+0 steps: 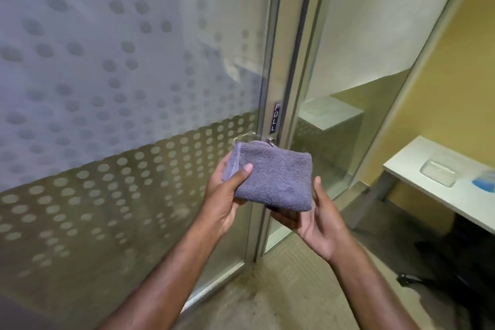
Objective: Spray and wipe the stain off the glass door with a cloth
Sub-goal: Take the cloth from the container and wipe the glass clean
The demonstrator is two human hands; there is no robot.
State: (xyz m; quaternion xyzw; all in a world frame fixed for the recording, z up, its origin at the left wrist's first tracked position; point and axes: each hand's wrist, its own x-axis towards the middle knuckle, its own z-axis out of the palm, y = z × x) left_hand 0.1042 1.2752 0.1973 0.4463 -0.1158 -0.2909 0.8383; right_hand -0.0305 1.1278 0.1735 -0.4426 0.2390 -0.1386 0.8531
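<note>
Glass door [107, 88] ahead; hands hold cloth [273, 179].

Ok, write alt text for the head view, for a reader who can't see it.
Two bare hands hold a folded grey cloth in front of a frosted, dotted glass door: the left hand grips its left edge, the right hand supports it from below. A "PULL" label sits on the frame above; a white table stands to the right.
</note>
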